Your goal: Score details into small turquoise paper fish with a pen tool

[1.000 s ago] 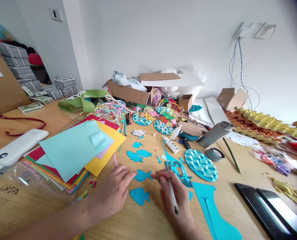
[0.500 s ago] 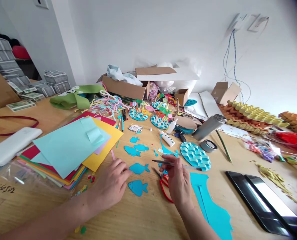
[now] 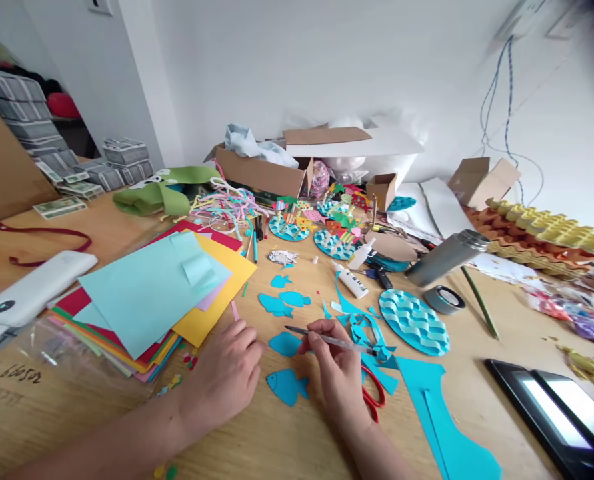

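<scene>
The right hand (image 3: 337, 365) grips the pen (image 3: 347, 343), partly covering the plain blue fish (image 3: 283, 345). The left hand (image 3: 231, 367), loosely bent and seemingly empty, is just left of this fish. Apparently nothing presses it down, so a careless touch could shift it.

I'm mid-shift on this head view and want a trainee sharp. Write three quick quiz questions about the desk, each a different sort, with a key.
1. What does the right hand hold?
2. True or false: the left hand is holding the metal flask.
3. Of the two blue paper fish lowest in the picture, which shows a drawn eye? A) the upper one; B) the lower one; C) neither.

Key
1. A pen.
2. False; that hand is just left of the fish.
3. B.
</scene>
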`<state>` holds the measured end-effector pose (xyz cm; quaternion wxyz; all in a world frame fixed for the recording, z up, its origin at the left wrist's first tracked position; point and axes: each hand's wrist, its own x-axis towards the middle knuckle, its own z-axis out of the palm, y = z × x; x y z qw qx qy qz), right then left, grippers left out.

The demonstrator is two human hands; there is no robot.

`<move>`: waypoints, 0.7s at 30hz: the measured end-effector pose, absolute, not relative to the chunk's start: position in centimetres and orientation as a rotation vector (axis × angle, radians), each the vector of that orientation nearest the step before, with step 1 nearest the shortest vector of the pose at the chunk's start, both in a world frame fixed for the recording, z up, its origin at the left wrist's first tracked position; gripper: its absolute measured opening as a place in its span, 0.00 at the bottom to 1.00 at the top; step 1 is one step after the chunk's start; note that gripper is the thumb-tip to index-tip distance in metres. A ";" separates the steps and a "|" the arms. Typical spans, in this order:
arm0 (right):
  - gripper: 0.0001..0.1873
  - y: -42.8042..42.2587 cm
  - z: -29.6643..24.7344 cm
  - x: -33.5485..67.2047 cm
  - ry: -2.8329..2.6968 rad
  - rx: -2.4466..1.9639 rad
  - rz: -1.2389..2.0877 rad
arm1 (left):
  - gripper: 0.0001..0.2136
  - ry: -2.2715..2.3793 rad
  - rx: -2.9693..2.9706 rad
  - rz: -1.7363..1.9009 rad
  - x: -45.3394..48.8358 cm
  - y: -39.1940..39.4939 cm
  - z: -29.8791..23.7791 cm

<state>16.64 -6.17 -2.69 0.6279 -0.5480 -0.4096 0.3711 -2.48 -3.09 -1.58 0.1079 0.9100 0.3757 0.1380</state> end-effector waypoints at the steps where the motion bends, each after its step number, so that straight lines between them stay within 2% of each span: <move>1: 0.12 -6.2 -2.8 16.7 -0.952 -1.254 0.849 | 0.13 1.109 2.676 0.391 -2.5 -3.0 -1.6; 12: 0.17 -6.7 -3.5 16.3 -0.937 -1.307 0.997 | 0.14 1.112 2.673 0.301 -2.5 -2.9 -1.9; 21: 0.17 -6.5 -3.5 16.9 -0.889 -1.386 0.912 | 0.20 1.014 2.641 0.233 -2.7 -3.5 -1.7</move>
